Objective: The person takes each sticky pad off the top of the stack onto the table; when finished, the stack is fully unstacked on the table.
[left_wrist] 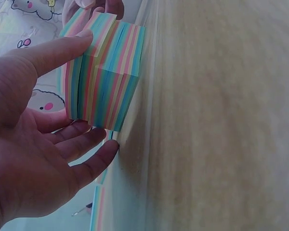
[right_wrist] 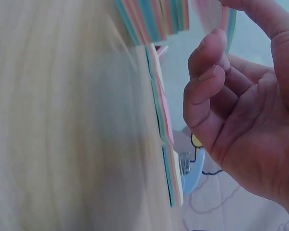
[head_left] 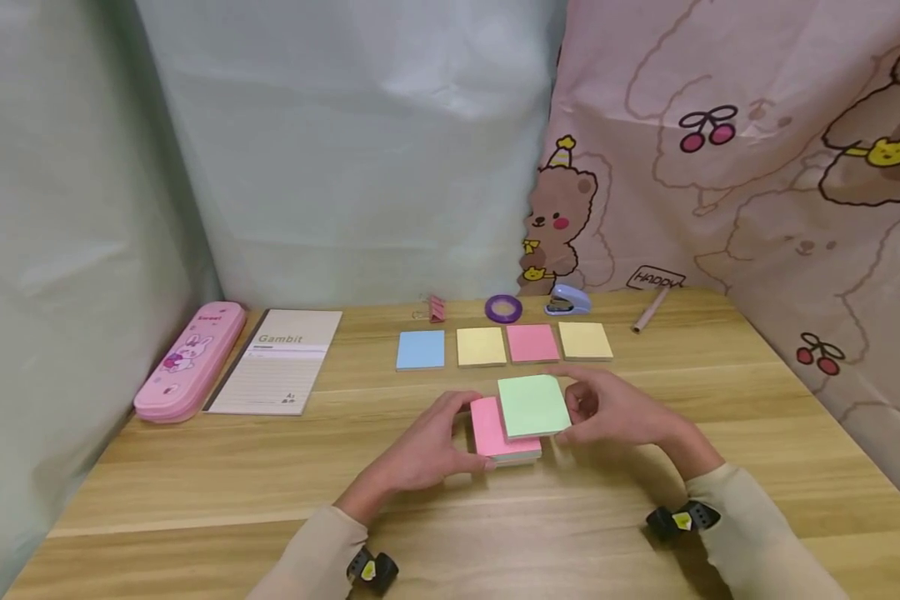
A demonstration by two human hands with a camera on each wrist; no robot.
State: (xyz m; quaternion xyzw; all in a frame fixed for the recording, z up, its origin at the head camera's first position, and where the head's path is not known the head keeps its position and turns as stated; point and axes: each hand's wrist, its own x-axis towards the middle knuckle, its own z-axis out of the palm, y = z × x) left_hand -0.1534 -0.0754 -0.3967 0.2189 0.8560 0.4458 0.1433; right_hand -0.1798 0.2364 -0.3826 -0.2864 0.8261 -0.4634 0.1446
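A thick stack of sticky notes (head_left: pixel 506 440) with a pink top sheet lies on the wooden table (head_left: pixel 217 483); its sides show as multicoloured layers (left_wrist: pixel 106 82). My left hand (head_left: pixel 474 435) holds this stack, thumb against one side and fingers (left_wrist: pixel 94 161) along the near side. A green-topped block of notes (head_left: pixel 532 406) sits offset on the pink stack, shifted to the right and back. My right hand (head_left: pixel 581 404) pinches that block at its right edge with curled fingers (right_wrist: pixel 207 72).
A row of pads lies behind: blue (head_left: pixel 421 348), yellow (head_left: pixel 481 346), pink (head_left: pixel 532 342), yellow (head_left: pixel 585 340). Further back are a purple tape roll (head_left: pixel 503 309), a blue stapler (head_left: pixel 567 300) and a pink pen (head_left: pixel 648 312). A notebook (head_left: pixel 279 360) and pink pencil case (head_left: pixel 187 360) lie left.
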